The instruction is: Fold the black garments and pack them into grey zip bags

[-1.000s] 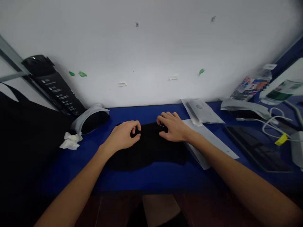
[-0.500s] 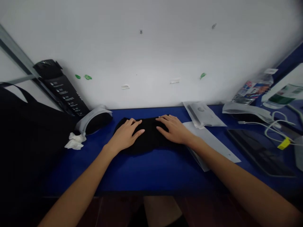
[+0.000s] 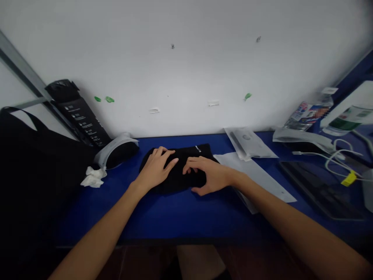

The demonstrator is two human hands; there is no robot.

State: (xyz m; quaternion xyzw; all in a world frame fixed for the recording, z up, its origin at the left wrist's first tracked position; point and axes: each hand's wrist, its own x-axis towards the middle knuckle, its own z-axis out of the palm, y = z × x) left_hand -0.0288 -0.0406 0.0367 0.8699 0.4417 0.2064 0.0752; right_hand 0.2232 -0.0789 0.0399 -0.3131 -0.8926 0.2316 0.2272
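Observation:
A black cloth item (image 3: 179,171) with a small white mark near its upper right corner lies flat on the blue table (image 3: 175,217). On its left part rests my left hand (image 3: 155,167), palm down with fingers spread. My right hand (image 3: 208,174) is over the right part of the cloth, its fingers curved and apart from the thumb, which reaches the cloth's lower edge. Neither hand visibly grips the fabric.
White tissue (image 3: 93,177), a curved black-and-white item (image 3: 116,151) and a large black bag (image 3: 37,167) are at the left. To the right are paper (image 3: 259,175), a plastic packet (image 3: 250,143), a dark tablet-like slab (image 3: 320,190), white cable (image 3: 329,159) and bottles (image 3: 305,112).
My right hand has moved down toward the cloth's near edge and its fingers have curled more, uncovering the white mark. My left hand has stayed on the cloth.

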